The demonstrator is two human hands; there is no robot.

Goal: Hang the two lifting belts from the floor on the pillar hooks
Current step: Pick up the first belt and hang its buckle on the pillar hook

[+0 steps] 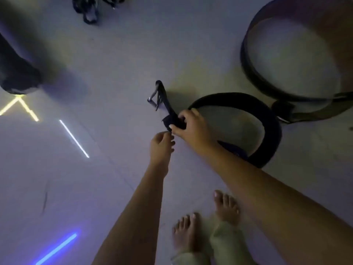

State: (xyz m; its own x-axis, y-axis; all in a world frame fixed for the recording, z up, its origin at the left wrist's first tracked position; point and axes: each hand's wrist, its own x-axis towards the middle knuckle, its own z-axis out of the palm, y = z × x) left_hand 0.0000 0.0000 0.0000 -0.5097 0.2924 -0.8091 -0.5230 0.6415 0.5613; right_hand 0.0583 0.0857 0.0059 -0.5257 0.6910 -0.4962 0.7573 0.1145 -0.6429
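Observation:
A black lifting belt (267, 119) lies curled in a loop on the pale floor at centre right. Its thin strap end with a metal buckle (152, 98) points up and left. My right hand (193, 129) is closed on the strap end of this belt. Just below and left of it, my left hand (161, 148) hovers with its fingers curled and nothing in them, its fingertips almost touching the strap. A second, larger brown belt (254, 73) lies in a wide ring at the upper right, its buckle end (282, 111) close to the black belt.
My bare feet (206, 222) stand at the bottom centre. A dark round object (17, 73) sits at the far left. A tangle of black straps (91, 10) lies at the top. Light strips reflect on the floor (74, 138) at left.

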